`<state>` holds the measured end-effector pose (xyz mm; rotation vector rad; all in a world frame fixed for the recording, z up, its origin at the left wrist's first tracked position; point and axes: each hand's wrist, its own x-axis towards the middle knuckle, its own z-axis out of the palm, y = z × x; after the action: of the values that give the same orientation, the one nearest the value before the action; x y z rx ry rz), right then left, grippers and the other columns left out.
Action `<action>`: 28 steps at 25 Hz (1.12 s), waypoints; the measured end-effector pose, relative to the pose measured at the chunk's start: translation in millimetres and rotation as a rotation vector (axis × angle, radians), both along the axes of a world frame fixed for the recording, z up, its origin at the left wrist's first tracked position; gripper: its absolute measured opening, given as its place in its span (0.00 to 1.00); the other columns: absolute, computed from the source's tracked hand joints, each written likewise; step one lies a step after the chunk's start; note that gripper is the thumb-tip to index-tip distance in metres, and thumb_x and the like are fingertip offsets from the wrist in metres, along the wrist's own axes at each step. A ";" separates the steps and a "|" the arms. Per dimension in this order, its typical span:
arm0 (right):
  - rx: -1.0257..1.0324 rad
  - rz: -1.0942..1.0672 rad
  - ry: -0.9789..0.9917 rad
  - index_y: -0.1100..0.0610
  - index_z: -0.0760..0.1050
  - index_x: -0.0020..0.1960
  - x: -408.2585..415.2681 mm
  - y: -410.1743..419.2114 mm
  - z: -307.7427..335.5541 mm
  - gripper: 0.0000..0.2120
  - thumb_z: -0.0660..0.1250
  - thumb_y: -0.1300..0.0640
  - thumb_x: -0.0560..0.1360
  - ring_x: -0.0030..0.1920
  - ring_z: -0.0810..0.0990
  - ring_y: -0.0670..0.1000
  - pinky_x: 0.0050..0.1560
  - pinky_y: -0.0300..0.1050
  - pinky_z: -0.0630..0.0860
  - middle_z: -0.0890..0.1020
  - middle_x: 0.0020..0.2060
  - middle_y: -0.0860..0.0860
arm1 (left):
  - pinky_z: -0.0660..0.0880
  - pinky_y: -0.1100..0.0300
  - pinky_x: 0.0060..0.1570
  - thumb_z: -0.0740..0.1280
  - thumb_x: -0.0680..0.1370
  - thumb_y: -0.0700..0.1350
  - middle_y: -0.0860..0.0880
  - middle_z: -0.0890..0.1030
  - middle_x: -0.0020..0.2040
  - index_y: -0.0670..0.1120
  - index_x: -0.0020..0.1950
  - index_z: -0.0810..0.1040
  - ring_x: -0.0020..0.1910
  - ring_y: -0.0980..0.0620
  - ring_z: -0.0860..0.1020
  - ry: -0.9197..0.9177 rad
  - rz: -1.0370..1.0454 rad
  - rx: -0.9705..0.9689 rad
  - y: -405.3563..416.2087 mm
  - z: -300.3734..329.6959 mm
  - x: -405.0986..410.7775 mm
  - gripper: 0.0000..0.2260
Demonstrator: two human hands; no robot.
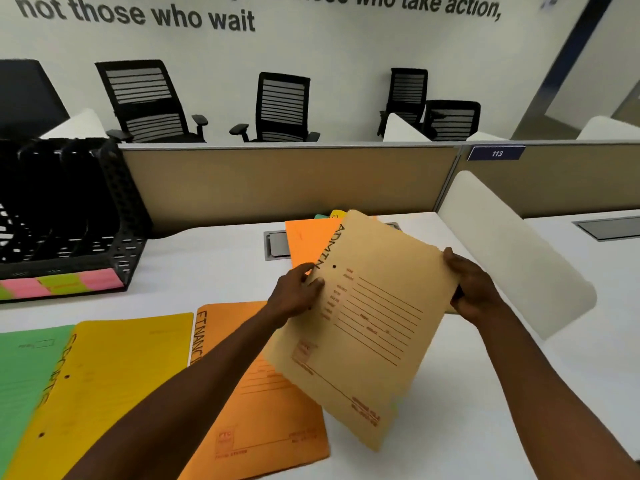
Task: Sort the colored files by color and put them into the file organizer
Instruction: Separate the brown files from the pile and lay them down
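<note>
At the far left a black mesh file organizer (69, 216) stands on the white desk (214, 271), with pink and green sticky labels (62, 285) along its front edge. In front of it, near the desk's front edge, lie three files overlapping side by side — a green file (20, 368), then a yellow file (104, 375), then an orange file (270, 403) partly under the left forearm. The left hand (296, 292) pinches the left edge of a tan file (367, 327) marked "ADMIN", thumb on its face. This file is held tilted above the desk, between both hands. Behind it a second orange file (306, 240) lies flat, with yellow and green corners just showing beyond. The right hand (474, 289) grips the tan file's right edge, fingers curled behind it. A white divider panel (519, 251) stands to the right.
</note>
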<state>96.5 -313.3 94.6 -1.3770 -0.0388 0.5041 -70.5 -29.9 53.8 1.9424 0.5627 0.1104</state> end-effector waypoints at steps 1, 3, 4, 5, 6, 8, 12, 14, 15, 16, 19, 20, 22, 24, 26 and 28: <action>-0.029 0.010 0.006 0.51 0.81 0.51 -3.3 -2.5 0.1 0.12 0.65 0.44 0.79 0.39 0.84 0.52 0.35 0.49 0.80 0.85 0.39 0.50 | 0.82 0.55 0.45 0.66 0.79 0.53 0.48 0.78 0.61 0.53 0.72 0.70 0.50 0.53 0.80 -0.013 0.019 -0.030 -3.0 -5.5 -7.9 0.21; -0.058 0.029 0.015 0.51 0.79 0.54 -9.7 -5.8 -4.8 0.16 0.66 0.40 0.77 0.42 0.85 0.54 0.38 0.52 0.81 0.85 0.42 0.52 | 0.82 0.51 0.49 0.69 0.78 0.52 0.49 0.80 0.59 0.52 0.68 0.74 0.50 0.51 0.82 -0.042 0.069 -0.106 -11.7 -15.9 -21.4 0.19; -0.056 0.025 0.014 0.52 0.78 0.57 -13.2 -5.7 -11.3 0.19 0.66 0.39 0.76 0.46 0.84 0.55 0.39 0.52 0.81 0.85 0.46 0.53 | 0.82 0.48 0.51 0.69 0.77 0.51 0.49 0.81 0.58 0.51 0.66 0.75 0.50 0.51 0.82 -0.056 0.104 -0.152 -16.8 -21.2 -26.7 0.18; -0.063 0.014 0.011 0.52 0.78 0.61 -18.3 -5.6 -20.7 0.22 0.67 0.38 0.75 0.49 0.83 0.56 0.41 0.52 0.81 0.84 0.50 0.54 | 0.81 0.47 0.52 0.69 0.77 0.50 0.49 0.82 0.58 0.50 0.65 0.76 0.50 0.50 0.83 -0.062 0.138 -0.196 -22.2 -27.1 -31.2 0.17; -0.098 0.000 0.014 0.52 0.77 0.63 -25.8 -5.2 -32.9 0.24 0.68 0.39 0.74 0.52 0.82 0.57 0.42 0.52 0.81 0.84 0.53 0.55 | 0.81 0.46 0.52 0.69 0.78 0.50 0.48 0.82 0.57 0.49 0.64 0.77 0.50 0.49 0.83 -0.055 0.168 -0.242 -28.1 -34.2 -36.5 0.16; -0.236 -0.054 0.059 0.52 0.76 0.64 -45.5 -7.6 -64.8 0.23 0.72 0.43 0.73 0.56 0.81 0.59 0.51 0.57 0.80 0.83 0.57 0.56 | 0.79 0.44 0.55 0.69 0.78 0.50 0.45 0.82 0.58 0.46 0.64 0.77 0.53 0.44 0.82 -0.010 0.231 -0.346 -44.1 -52.5 -47.7 0.16; -0.755 -0.103 -0.006 0.54 0.76 0.65 -76.0 -24.6 -120.4 0.26 0.76 0.46 0.71 0.65 0.75 0.61 0.66 0.60 0.71 0.77 0.66 0.57 | 0.78 0.46 0.59 0.66 0.79 0.49 0.44 0.79 0.62 0.45 0.67 0.73 0.58 0.43 0.79 0.133 0.311 -0.471 -87.1 -90.7 -70.4 0.17; -0.814 -0.113 -0.016 0.55 0.75 0.67 -85.4 -32.1 -131.8 0.29 0.77 0.47 0.70 0.65 0.75 0.60 0.66 0.57 0.72 0.76 0.68 0.57 | 0.78 0.48 0.59 0.66 0.78 0.48 0.46 0.78 0.62 0.46 0.66 0.71 0.58 0.46 0.78 0.192 0.256 -0.432 -102.5 -103.7 -79.2 0.17; -0.827 -0.114 -0.021 0.54 0.74 0.68 -89.4 -35.1 -134.8 0.29 0.77 0.48 0.70 0.65 0.75 0.60 0.65 0.55 0.72 0.76 0.67 0.57 | 0.78 0.49 0.59 0.67 0.77 0.48 0.46 0.78 0.62 0.47 0.66 0.71 0.58 0.47 0.78 0.214 0.224 -0.409 -107.4 -108.3 -82.5 0.18; -0.840 -0.108 -0.025 0.54 0.74 0.69 -92.5 -37.5 -138.1 0.30 0.77 0.48 0.70 0.64 0.76 0.60 0.63 0.54 0.72 0.77 0.67 0.57 | 0.79 0.49 0.58 0.68 0.76 0.48 0.47 0.78 0.62 0.47 0.66 0.70 0.58 0.47 0.78 0.230 0.197 -0.379 -110.6 -112.6 -84.2 0.19; -0.872 -0.067 -0.048 0.54 0.71 0.71 -96.7 -39.3 -149.6 0.31 0.77 0.50 0.71 0.64 0.77 0.60 0.63 0.53 0.72 0.77 0.66 0.57 | 0.78 0.51 0.58 0.70 0.74 0.50 0.46 0.75 0.63 0.46 0.67 0.70 0.60 0.47 0.76 0.278 0.151 -0.234 -113.2 -117.9 -83.0 0.23; -0.881 -0.048 -0.058 0.54 0.70 0.72 -95.5 -37.4 -153.3 0.32 0.77 0.50 0.71 0.64 0.77 0.60 0.65 0.53 0.72 0.77 0.67 0.57 | 0.78 0.50 0.59 0.71 0.74 0.51 0.46 0.74 0.63 0.46 0.67 0.70 0.61 0.46 0.76 0.295 0.142 -0.184 -112.5 -117.4 -81.1 0.23; -0.886 -0.015 -0.078 0.55 0.67 0.74 -91.7 -31.6 -159.0 0.34 0.76 0.51 0.72 0.66 0.76 0.61 0.67 0.56 0.71 0.76 0.68 0.57 | 0.76 0.50 0.62 0.70 0.74 0.53 0.45 0.72 0.64 0.46 0.67 0.70 0.63 0.45 0.73 0.324 0.119 -0.064 -109.0 -118.3 -77.0 0.24; -0.890 0.012 -0.097 0.56 0.66 0.75 -83.6 -28.7 -166.5 0.35 0.76 0.51 0.72 0.67 0.75 0.61 0.69 0.58 0.70 0.75 0.69 0.58 | 0.74 0.50 0.63 0.70 0.74 0.55 0.44 0.69 0.64 0.46 0.67 0.70 0.64 0.44 0.70 0.349 0.105 0.060 -107.2 -119.2 -69.1 0.25; -0.911 0.008 -0.135 0.56 0.65 0.76 -82.5 -24.0 -170.2 0.36 0.75 0.52 0.73 0.68 0.74 0.61 0.70 0.59 0.70 0.74 0.69 0.58 | 0.74 0.50 0.63 0.70 0.74 0.56 0.43 0.67 0.65 0.45 0.67 0.71 0.64 0.43 0.70 0.362 0.104 0.073 -102.6 -121.5 -66.4 0.26; -0.933 0.021 -0.171 0.56 0.64 0.76 -74.9 -28.7 -174.7 0.36 0.75 0.53 0.73 0.69 0.72 0.62 0.70 0.59 0.69 0.73 0.70 0.58 | 0.74 0.50 0.64 0.70 0.74 0.56 0.43 0.66 0.65 0.45 0.67 0.71 0.64 0.44 0.70 0.361 0.106 0.083 -105.0 -122.6 -56.0 0.26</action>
<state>21.6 -342.0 -80.0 -2.3329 0.0515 0.4310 -126.5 -134.8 -68.9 2.0253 0.9114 -0.1561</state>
